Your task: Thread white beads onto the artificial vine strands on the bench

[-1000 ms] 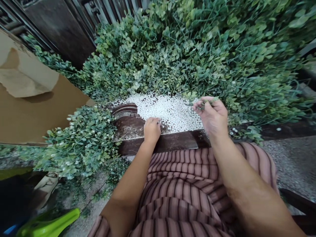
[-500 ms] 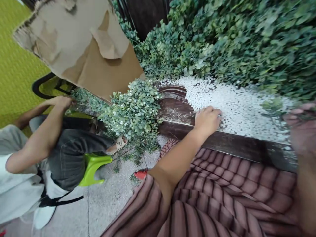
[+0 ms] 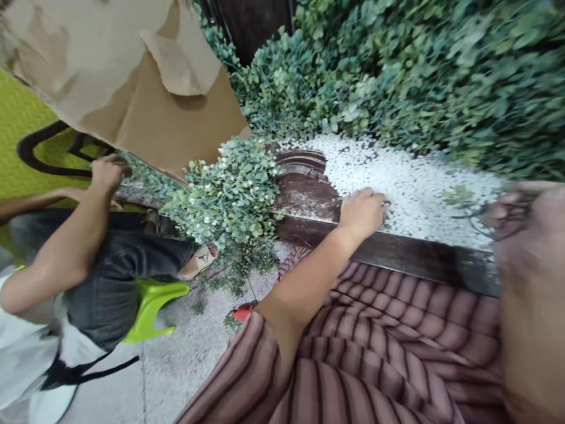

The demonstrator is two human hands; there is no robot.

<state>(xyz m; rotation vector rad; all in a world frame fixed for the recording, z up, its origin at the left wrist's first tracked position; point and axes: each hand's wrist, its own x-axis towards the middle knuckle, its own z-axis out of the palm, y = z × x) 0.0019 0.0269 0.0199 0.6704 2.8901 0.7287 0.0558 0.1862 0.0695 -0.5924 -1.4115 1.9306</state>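
My left hand (image 3: 362, 212) rests at the near edge of a spread of small white pellets (image 3: 410, 188) on a dark wooden board (image 3: 309, 194). Its fingers are curled down, and whatever lies under them is hidden. At the right edge my right hand (image 3: 525, 218), smeared by motion, is closed round the thin stem of a leafy green sprig (image 3: 459, 197). The sprig's leaves point left, over the pellets. A bushy clump of small-leaved greenery (image 3: 236, 194) sits at the board's left end.
A thick mass of leafy greenery (image 3: 397, 76) lines the far side. Torn cardboard (image 3: 176, 118) leans at upper left. A co-worker's hand (image 3: 108, 171) is at the left, above dark trousers (image 3: 106, 282) and a green stool (image 3: 154, 306). Striped brown cloth (image 3: 375, 341) covers my lap.
The view has shifted, so most things sit further left. My right hand has come further into view, with the sprig showing more clearly. My left hand stays by the pellets.
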